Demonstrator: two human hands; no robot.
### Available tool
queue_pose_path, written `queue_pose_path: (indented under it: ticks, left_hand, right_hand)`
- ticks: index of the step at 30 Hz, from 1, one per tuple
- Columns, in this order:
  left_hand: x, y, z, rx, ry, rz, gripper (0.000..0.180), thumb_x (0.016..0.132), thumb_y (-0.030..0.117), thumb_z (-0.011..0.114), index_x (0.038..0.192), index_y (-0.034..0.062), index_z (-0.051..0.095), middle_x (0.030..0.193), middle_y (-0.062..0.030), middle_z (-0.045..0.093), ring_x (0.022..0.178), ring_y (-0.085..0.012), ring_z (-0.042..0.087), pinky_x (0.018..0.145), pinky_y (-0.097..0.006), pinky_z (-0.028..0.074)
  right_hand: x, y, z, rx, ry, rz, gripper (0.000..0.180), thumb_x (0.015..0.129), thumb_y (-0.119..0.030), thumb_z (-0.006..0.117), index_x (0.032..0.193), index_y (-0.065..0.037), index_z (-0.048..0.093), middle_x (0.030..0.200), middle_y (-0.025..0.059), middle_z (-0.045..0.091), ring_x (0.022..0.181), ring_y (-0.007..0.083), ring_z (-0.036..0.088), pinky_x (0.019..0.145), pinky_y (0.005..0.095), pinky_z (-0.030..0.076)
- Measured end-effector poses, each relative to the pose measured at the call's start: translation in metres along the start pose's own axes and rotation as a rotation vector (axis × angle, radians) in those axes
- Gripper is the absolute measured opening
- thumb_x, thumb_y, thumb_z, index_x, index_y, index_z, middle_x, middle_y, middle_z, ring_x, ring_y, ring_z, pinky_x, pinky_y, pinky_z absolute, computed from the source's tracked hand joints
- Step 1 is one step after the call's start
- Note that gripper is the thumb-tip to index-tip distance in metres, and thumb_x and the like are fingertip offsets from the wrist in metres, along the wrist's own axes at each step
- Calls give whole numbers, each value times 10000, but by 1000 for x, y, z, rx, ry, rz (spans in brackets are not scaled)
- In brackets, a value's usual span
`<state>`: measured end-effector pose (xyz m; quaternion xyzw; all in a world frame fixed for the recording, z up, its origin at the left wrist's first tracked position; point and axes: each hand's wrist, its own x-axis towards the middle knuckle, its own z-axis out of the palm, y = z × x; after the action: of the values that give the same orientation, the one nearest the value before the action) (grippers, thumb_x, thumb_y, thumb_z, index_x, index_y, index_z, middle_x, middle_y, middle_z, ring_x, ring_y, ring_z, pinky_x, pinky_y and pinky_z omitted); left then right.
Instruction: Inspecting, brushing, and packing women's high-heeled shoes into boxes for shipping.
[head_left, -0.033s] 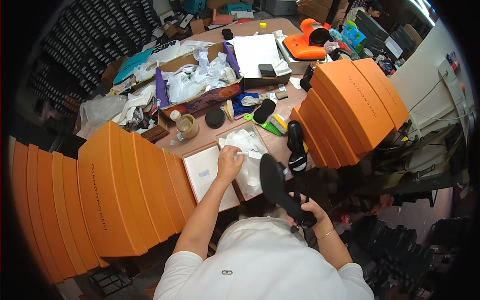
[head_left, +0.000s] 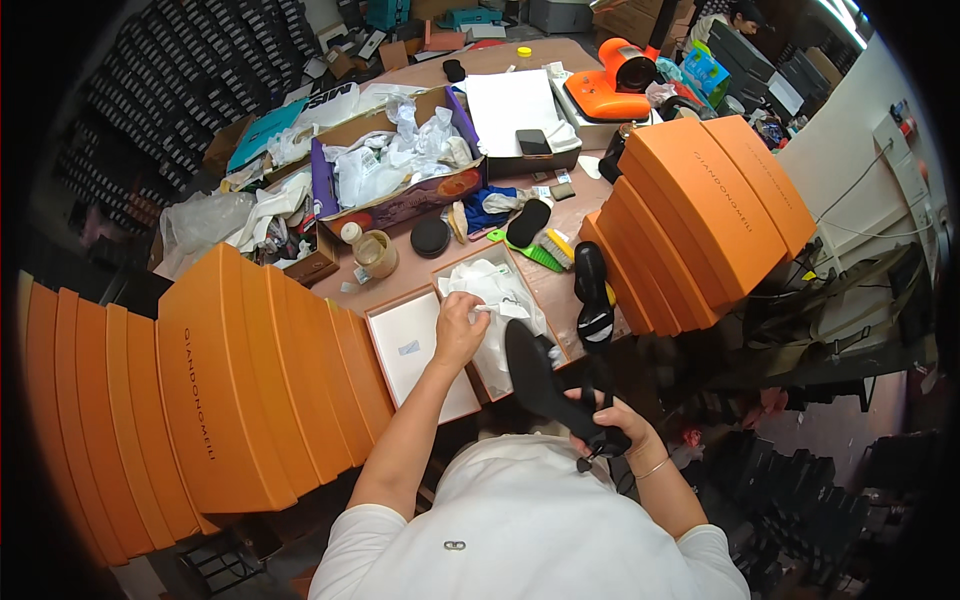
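Observation:
My right hand (head_left: 628,424) grips a black sandal (head_left: 532,372) around its heel end. Its dark sole faces up and its toe points away toward the open box. My left hand (head_left: 462,328) pinches the edge of white tissue paper (head_left: 487,285) that lines the shoe box (head_left: 556,345). Left of that box lies a white-lined lid (head_left: 395,335) with a small label on it. A second black sandal (head_left: 591,285) rests on the table right of the box, beside the orange stack.
Orange shoe boxes (head_left: 235,385) stand in a row at left, and more orange boxes (head_left: 700,215) at right. Behind are a purple carton (head_left: 400,205) of crumpled paper, a jar (head_left: 375,254), a round black tin (head_left: 430,237), a brush (head_left: 556,247) and a phone (head_left: 533,143).
The black sandal in my right hand has shifted slightly left, its toe lower toward the box. My left hand stays on the tissue paper.

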<state>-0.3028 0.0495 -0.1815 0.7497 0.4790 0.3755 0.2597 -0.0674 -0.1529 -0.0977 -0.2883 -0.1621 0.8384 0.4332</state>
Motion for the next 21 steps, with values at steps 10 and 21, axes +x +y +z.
queue_pose_path:
  ticks: [10, 21]
  left_hand:
    - [-51, -2, -71, -165, -59, -172, 233, 781, 16, 601, 1010, -24, 609, 894, -109, 582, 805, -213, 570, 747, -285, 457]
    - [-68, 53, -58, -83, 406, -173, 132, 750, 7, 685, 789, 12, 559, 739, -106, 564, 689, -247, 568, 648, -316, 457]
  right_hand:
    - [52, -21, 3, -820, 161, 88, 395, 827, -128, 593, 1194, 18, 593, 840, 39, 593, 672, 119, 563, 633, 271, 485]
    - [107, -3, 2, -1692, 272, -258, 566, 787, -309, 624, 1229, 31, 521, 1248, 222, 524, 1026, 419, 582, 875, 470, 476]
